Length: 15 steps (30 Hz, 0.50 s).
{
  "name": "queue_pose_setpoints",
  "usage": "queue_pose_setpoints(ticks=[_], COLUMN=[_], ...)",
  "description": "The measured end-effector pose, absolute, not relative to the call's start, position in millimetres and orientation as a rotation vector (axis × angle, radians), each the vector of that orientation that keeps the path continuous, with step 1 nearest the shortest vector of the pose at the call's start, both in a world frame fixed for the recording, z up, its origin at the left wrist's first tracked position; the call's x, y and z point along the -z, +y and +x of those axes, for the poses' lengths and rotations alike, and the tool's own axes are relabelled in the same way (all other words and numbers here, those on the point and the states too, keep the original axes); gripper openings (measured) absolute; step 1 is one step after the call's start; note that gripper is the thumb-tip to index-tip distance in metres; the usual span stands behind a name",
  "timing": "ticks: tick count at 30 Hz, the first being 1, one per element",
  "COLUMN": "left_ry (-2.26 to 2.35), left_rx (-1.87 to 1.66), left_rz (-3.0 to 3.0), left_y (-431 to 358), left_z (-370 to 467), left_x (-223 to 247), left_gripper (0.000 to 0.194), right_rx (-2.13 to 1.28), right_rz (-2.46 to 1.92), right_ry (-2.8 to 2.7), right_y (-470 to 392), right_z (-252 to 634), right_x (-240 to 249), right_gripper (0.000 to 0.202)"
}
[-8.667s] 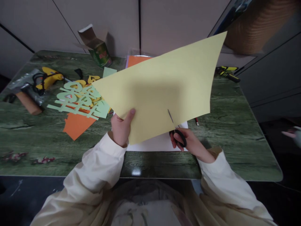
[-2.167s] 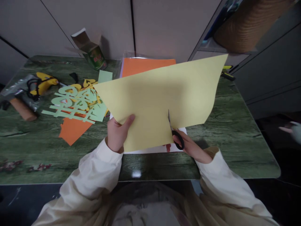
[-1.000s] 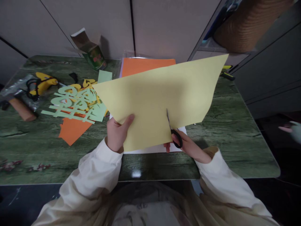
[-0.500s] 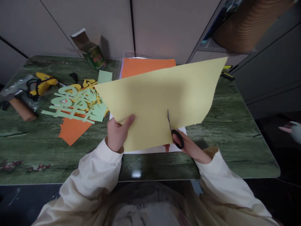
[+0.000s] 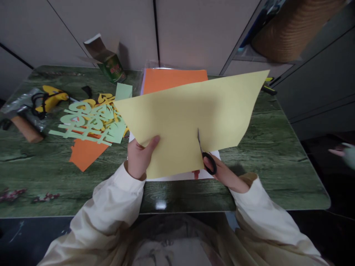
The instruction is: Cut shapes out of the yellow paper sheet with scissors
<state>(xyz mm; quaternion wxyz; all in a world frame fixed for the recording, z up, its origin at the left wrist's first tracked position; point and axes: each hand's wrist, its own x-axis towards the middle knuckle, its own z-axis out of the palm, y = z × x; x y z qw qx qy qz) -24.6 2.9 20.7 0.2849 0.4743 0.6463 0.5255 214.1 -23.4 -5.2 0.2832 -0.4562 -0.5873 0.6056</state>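
Head view, sole entry; yellow sheet (image 5: 177, 118), one, held up in front of me over the table (image 5: 285, 170), far edge climbing toward my right, right-hand edge bowed; scissors (image 5: 209, 163), one pair, black-handled, at the near edge right of the sheet's middle.

Left hand (image 5: 141, 157): closed on the sheet at its near left edge; thumb (image 5: 152, 143) flat on the upper face, fingers underneath; right hand (image 5: 226, 173): closed round the scissors' handle, the nearer of the two to the split in the edge; left hand well apart from it.

Relation that governs: the visible blade (image 5: 199, 141) lies away from my right grip, tip pointing away from me and a little left, across the sheet's long axis rather than along it; the near edge is parted here, the left portion hanging closer to me than the right portion; my left grip steadies the left portion, nothing holds the right.

Hidden or doubtful: second blade, out of sight, presumably beneath the sheet; spread of the blades, cannot tell; depth of the split, cannot tell, as the blade lies along it; left fingers, covered; right fingertips (image 5: 196, 174), partly showing below the near edge; white sheet (image 5: 172, 178) beneath, mostly covered; orange sheet (image 5: 174, 78) behind, lower part covered; black-and-yellow tool (image 5: 269, 90) at far right, partly covered by the sheet's corner; green cut-outs (image 5: 91, 120) at left, overlapped, count uncertain.
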Motion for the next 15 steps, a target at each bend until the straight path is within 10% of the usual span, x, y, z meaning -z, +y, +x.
queue_pose_setpoints(ticks=[15], left_ry=[1.718], left_rx=[-1.439], left_rz=[1.297], left_y=[2.5], left_z=[-25.3], left_x=[-18.2], left_gripper=[0.019], right_rx=[-1.713], right_rz=[-1.197], right_ry=[-1.556], right_y=[-22.4], right_z=[210.9], right_x=[-4.0], right_gripper=[0.036])
